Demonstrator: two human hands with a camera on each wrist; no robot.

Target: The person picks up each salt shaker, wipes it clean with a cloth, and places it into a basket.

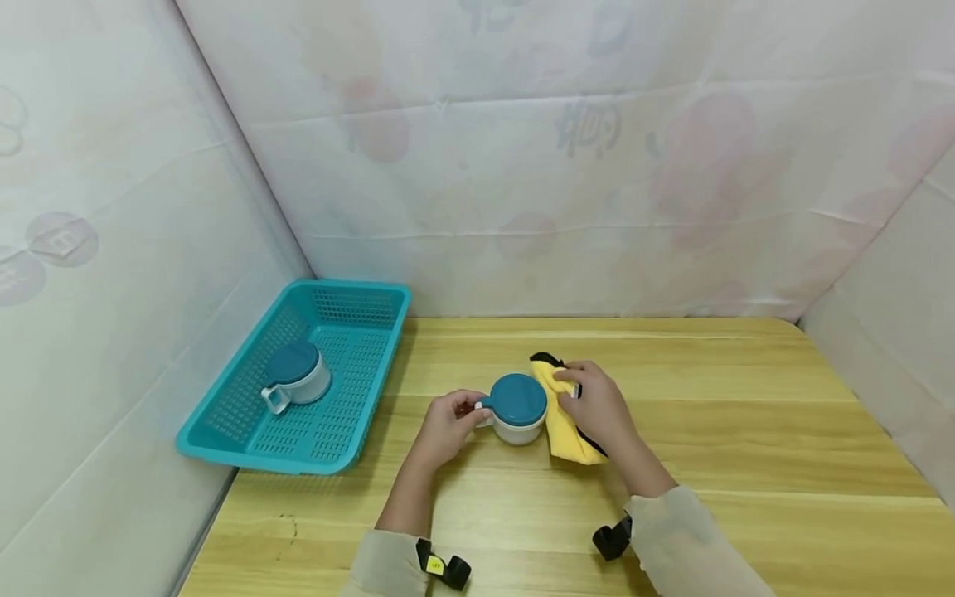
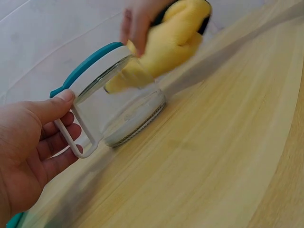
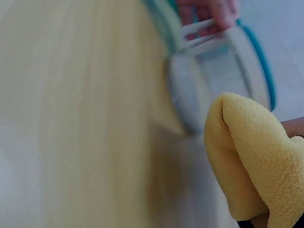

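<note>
A clear glass jar [image 1: 519,433] with a blue-green lid [image 1: 518,399] and a white handle [image 2: 76,137] stands upright on the table. My left hand [image 1: 448,427] grips its handle, thumb on top near the lid's tab, as the left wrist view [image 2: 28,147] also shows. To the jar's right, my right hand [image 1: 599,406] holds a yellow cloth [image 1: 564,435] with black edging, bunched under the fingers close to the jar's side. In the right wrist view the cloth [image 3: 256,152] covers most of that hand.
At the left a turquoise basket [image 1: 388,356] holds a second lidded jar [image 1: 309,386], tilted, its handle toward the front left. The wooden table [image 1: 746,414] extends to the right. Printed white sheeting [image 1: 522,182] hangs behind and at both sides.
</note>
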